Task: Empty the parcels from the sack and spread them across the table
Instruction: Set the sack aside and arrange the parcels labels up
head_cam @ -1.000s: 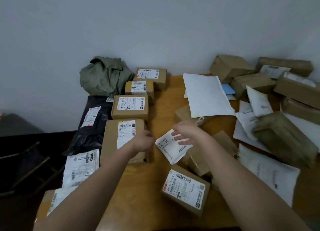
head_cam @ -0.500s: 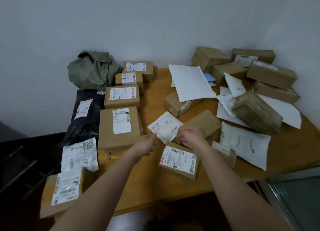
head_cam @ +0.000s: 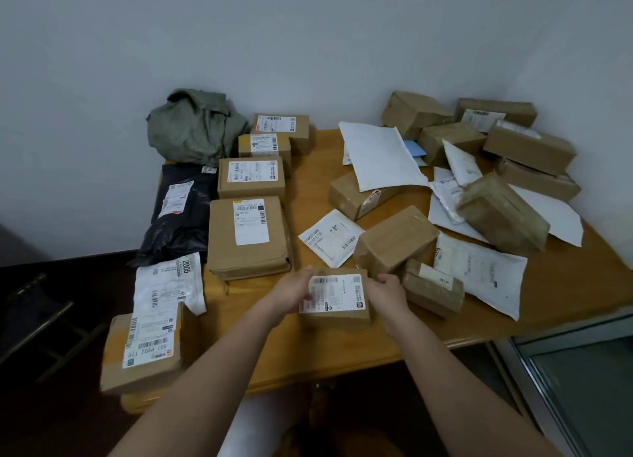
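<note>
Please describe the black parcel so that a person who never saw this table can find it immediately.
Start at the crumpled green sack in the table's far left corner, against the wall. Directly in front of it, along the left edge, lies the black parcel. It is the only dark, soft plastic bag; its neighbours are brown cardboard boxes and white mailers.

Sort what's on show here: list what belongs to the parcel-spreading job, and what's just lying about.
Job:
- small brown cardboard box with white label, held by left hand and right hand
- crumpled grey-green fabric sack
- black plastic mailer bag
- wooden table

Lying about:
- dark folding chair
</note>
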